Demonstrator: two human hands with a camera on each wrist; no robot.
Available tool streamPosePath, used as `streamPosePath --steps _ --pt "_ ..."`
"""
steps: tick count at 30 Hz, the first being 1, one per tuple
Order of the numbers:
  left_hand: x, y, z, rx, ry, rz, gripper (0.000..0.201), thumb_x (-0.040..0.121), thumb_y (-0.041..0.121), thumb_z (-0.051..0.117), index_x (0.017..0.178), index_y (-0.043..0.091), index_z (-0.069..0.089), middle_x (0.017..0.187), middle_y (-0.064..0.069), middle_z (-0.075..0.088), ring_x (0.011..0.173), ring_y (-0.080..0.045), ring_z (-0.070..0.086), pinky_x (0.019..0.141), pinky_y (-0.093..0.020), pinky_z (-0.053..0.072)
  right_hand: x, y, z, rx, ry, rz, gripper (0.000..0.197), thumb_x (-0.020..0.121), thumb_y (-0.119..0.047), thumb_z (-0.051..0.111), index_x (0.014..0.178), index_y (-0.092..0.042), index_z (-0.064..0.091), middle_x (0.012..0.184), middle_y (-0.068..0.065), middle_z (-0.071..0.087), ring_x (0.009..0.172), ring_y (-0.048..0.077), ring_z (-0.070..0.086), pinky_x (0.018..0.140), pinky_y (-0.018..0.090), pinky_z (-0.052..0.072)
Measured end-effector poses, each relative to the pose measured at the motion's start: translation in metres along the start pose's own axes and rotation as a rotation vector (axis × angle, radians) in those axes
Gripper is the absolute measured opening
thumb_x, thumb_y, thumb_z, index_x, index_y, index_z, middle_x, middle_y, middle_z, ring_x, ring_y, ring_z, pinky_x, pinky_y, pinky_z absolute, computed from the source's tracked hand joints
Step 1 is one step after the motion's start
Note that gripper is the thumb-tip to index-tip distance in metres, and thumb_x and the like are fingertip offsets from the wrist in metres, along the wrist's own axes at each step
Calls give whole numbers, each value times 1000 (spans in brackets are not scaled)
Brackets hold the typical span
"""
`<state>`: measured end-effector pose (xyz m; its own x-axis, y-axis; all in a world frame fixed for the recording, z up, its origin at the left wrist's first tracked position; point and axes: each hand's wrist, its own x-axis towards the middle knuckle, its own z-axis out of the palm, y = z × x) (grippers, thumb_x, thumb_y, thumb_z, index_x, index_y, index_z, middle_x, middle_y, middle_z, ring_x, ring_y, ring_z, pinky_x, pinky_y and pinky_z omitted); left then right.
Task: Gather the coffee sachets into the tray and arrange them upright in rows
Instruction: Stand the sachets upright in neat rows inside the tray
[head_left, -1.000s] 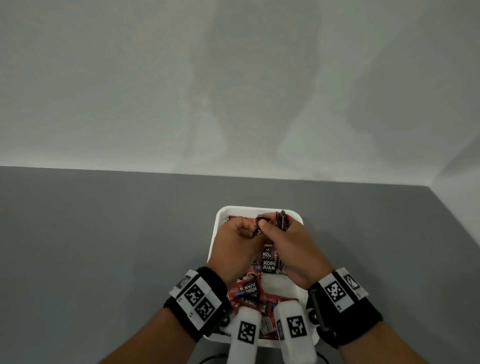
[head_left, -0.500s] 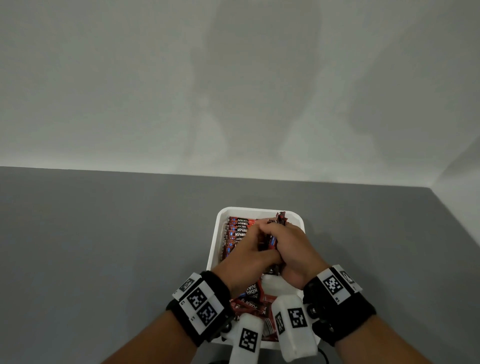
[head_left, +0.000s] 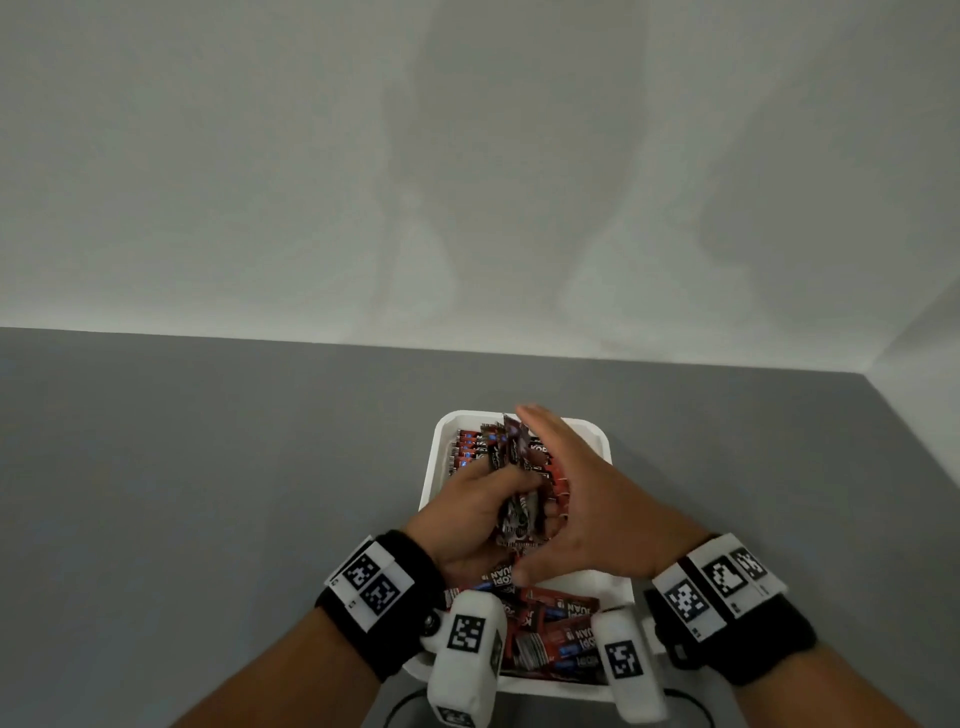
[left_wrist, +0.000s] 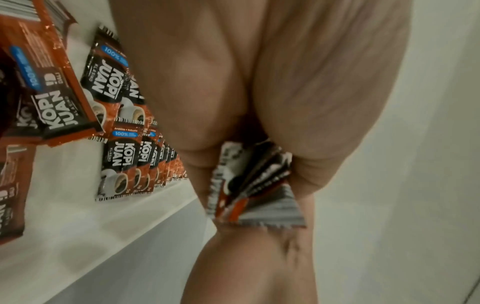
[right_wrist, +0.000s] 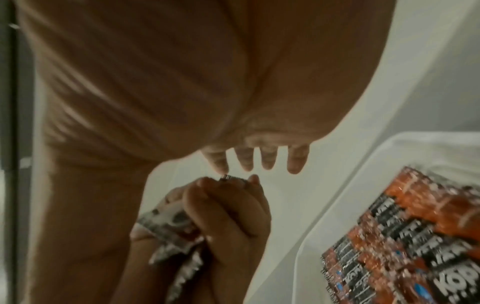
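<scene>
A white tray (head_left: 434, 457) sits on the grey table and holds red and black coffee sachets. My left hand (head_left: 480, 512) grips a bundle of sachets (head_left: 514, 467) above the tray's middle; the bundle (left_wrist: 255, 189) shows fanned between its fingers in the left wrist view. My right hand (head_left: 571, 483) lies flat with straight fingers against the bundle's right side. A row of upright sachets (head_left: 467, 447) stands at the tray's far left, also seen as the row (left_wrist: 145, 164). Loose sachets (head_left: 558, 631) lie flat at the tray's near end.
A pale wall (head_left: 467, 182) rises behind the grey table (head_left: 208, 493), and another wall meets the table at the far right. Bare table surface surrounds the tray on the left and right.
My left hand has lifted a bundle of sachets up from the tray. My right hand has let go and spread its fingers straight beside the bundle.
</scene>
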<state>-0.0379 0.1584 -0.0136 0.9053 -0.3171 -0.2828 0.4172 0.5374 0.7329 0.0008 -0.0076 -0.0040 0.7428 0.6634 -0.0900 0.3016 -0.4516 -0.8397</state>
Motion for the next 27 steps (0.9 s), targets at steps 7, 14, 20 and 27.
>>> streamPosePath --steps 7,14,20,27 --pt "2 0 4 19 -10 -22 24 81 -3 59 105 -3 62 92 -21 66 82 -30 69 72 -36 59 6 -15 -2 -252 -7 -61 131 58 -30 92 160 -34 10 155 -15 29 143 1 26 116 35 37" --pt "2 0 6 43 100 -25 22 87 -8 46 101 -4 63 82 -20 63 71 -29 67 60 -33 57 7 -14 2 -226 -37 -73 140 49 -48 96 159 -35 11 155 -20 22 145 -1 19 119 31 31" --pt "4 5 0 61 188 107 33 94 1 60 123 -13 59 120 -39 62 111 -56 60 97 -62 50 5 -7 -1 406 265 150 66 79 -27 86 137 -24 54 126 -6 65 104 9 71 80 26 59" --pt "11 6 -8 136 330 236 26 89 -2 68 114 -9 65 112 -36 67 100 -51 68 84 -57 58 5 -3 1 358 355 220 26 78 -2 83 98 -16 73 85 5 77 80 24 75 75 39 62"
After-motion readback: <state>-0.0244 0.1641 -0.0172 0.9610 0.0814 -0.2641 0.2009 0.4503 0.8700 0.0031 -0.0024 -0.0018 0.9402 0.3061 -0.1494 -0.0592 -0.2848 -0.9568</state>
